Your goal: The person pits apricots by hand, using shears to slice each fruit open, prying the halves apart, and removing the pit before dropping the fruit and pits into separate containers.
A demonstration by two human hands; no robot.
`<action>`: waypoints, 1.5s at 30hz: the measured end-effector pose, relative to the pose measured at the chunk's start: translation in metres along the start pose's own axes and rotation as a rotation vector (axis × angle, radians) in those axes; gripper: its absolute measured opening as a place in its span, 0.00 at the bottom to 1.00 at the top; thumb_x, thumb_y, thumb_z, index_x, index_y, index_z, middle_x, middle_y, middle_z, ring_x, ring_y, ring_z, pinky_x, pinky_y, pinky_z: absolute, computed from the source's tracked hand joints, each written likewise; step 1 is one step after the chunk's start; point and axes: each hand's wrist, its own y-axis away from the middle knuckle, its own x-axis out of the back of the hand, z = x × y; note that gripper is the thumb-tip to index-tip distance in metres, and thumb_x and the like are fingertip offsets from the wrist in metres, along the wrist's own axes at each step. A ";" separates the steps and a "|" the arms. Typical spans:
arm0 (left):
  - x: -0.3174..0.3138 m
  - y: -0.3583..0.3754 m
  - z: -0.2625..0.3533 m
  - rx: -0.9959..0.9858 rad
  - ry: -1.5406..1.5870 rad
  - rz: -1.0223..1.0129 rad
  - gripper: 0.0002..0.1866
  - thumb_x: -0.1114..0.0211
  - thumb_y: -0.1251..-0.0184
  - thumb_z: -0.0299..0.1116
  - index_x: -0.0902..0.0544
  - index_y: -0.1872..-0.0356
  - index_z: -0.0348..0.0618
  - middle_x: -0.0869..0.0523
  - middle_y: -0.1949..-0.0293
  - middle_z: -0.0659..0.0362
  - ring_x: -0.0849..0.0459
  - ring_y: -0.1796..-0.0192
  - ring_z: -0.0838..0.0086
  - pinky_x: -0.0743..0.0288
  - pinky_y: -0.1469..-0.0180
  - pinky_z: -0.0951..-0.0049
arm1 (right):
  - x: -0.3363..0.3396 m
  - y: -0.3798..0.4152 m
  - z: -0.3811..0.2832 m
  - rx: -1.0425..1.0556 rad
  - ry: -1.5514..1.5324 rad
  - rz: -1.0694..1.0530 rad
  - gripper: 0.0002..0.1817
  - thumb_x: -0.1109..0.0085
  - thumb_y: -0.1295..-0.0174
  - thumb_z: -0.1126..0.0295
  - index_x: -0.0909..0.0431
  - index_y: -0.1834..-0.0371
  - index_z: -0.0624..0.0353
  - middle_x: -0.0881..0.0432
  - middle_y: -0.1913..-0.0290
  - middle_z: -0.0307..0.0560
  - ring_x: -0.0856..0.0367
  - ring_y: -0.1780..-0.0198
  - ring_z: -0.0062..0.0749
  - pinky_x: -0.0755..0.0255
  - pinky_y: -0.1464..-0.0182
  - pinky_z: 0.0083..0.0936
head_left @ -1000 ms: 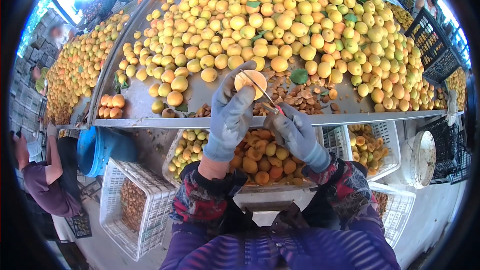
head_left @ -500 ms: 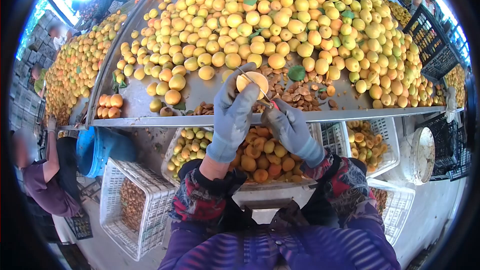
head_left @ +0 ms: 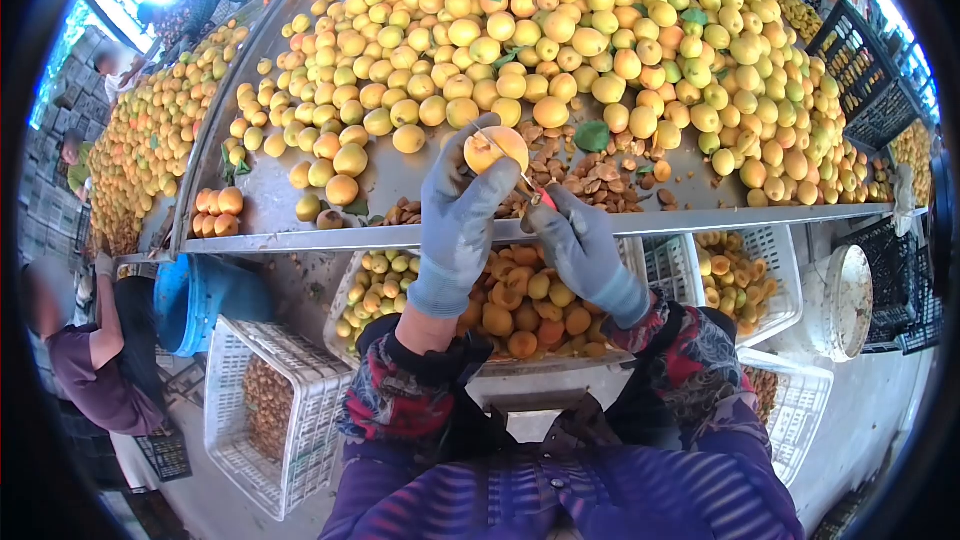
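Note:
In my gloved left hand is an apricot, gripped between thumb and fingers above the table's front edge. My gloved right hand is closed around the red handle of a small knife. Its thin blade reaches up to the apricot and runs across its face. Behind my hands, brown apricot pits lie scattered on the metal table. A large heap of apricots covers the table beyond. Right under my hands stands a crate of apricot halves.
White crates flank me: one of pits at left, one of apricot halves at right. A blue barrel and a white bucket stand under the table. A co-worker sits at far left.
The apricot has turned in my left hand and shows a different face, with the blade across it. My right hand stays close below it. The camera view has shifted slightly.

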 end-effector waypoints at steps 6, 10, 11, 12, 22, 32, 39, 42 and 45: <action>0.019 -0.006 -0.007 0.100 0.173 0.036 0.16 0.43 0.27 0.41 0.23 0.50 0.39 0.21 0.60 0.62 0.24 0.61 0.80 0.31 0.61 0.80 | 0.001 0.001 0.005 0.063 0.122 0.025 0.14 0.47 0.31 0.61 0.29 0.66 0.62 0.31 0.82 0.47 0.29 0.80 0.33 0.35 0.75 0.28; 0.013 -0.006 0.000 0.125 0.296 -0.038 0.15 0.46 0.26 0.42 0.23 0.52 0.40 0.21 0.62 0.63 0.26 0.65 0.80 0.32 0.63 0.78 | 0.002 0.002 0.005 0.026 0.136 0.016 0.14 0.47 0.31 0.61 0.30 0.67 0.61 0.31 0.82 0.49 0.27 0.80 0.36 0.35 0.76 0.29; 0.008 -0.006 0.003 0.125 0.297 -0.037 0.15 0.46 0.26 0.42 0.23 0.52 0.40 0.21 0.62 0.63 0.26 0.65 0.80 0.32 0.63 0.78 | 0.002 0.002 0.005 0.027 0.135 0.021 0.15 0.47 0.31 0.61 0.30 0.68 0.61 0.31 0.82 0.49 0.27 0.80 0.36 0.35 0.76 0.29; 0.004 -0.005 0.006 0.100 0.239 0.004 0.17 0.46 0.27 0.44 0.23 0.53 0.40 0.21 0.63 0.63 0.27 0.65 0.80 0.32 0.63 0.78 | 0.002 0.002 0.004 0.027 0.136 0.020 0.15 0.47 0.31 0.61 0.30 0.68 0.61 0.31 0.82 0.49 0.27 0.80 0.36 0.35 0.76 0.29; 0.025 -0.011 0.006 0.122 0.341 -0.075 0.17 0.46 0.27 0.45 0.24 0.50 0.42 0.17 0.59 0.59 0.20 0.61 0.73 0.24 0.55 0.69 | 0.002 0.000 0.006 0.056 0.204 0.006 0.16 0.46 0.32 0.59 0.30 0.69 0.60 0.30 0.83 0.50 0.24 0.80 0.44 0.35 0.77 0.32; 0.021 -0.010 0.014 0.257 0.370 -0.037 0.16 0.42 0.29 0.40 0.25 0.51 0.39 0.18 0.63 0.60 0.23 0.71 0.77 0.28 0.68 0.75 | 0.000 0.001 0.010 0.119 0.247 0.044 0.15 0.44 0.33 0.60 0.30 0.70 0.60 0.32 0.83 0.50 0.28 0.81 0.44 0.36 0.78 0.31; 0.021 -0.009 0.010 0.159 0.234 0.018 0.18 0.43 0.29 0.47 0.24 0.53 0.40 0.17 0.65 0.57 0.22 0.73 0.77 0.28 0.73 0.79 | 0.001 0.002 0.013 0.100 0.257 0.046 0.14 0.43 0.34 0.61 0.30 0.70 0.60 0.33 0.83 0.51 0.29 0.81 0.43 0.36 0.78 0.31; 0.028 -0.010 0.016 0.244 0.354 -0.063 0.20 0.44 0.29 0.48 0.24 0.53 0.40 0.17 0.63 0.57 0.21 0.72 0.76 0.26 0.72 0.78 | 0.001 0.002 0.008 0.140 0.310 0.054 0.14 0.42 0.34 0.61 0.30 0.70 0.60 0.33 0.83 0.51 0.29 0.81 0.44 0.36 0.78 0.31; 0.006 -0.010 0.025 0.255 0.369 0.067 0.22 0.45 0.29 0.51 0.24 0.52 0.40 0.17 0.62 0.56 0.20 0.70 0.76 0.24 0.69 0.77 | 0.001 0.002 0.007 0.110 0.242 0.031 0.14 0.42 0.34 0.61 0.30 0.70 0.60 0.33 0.83 0.51 0.29 0.81 0.45 0.36 0.77 0.31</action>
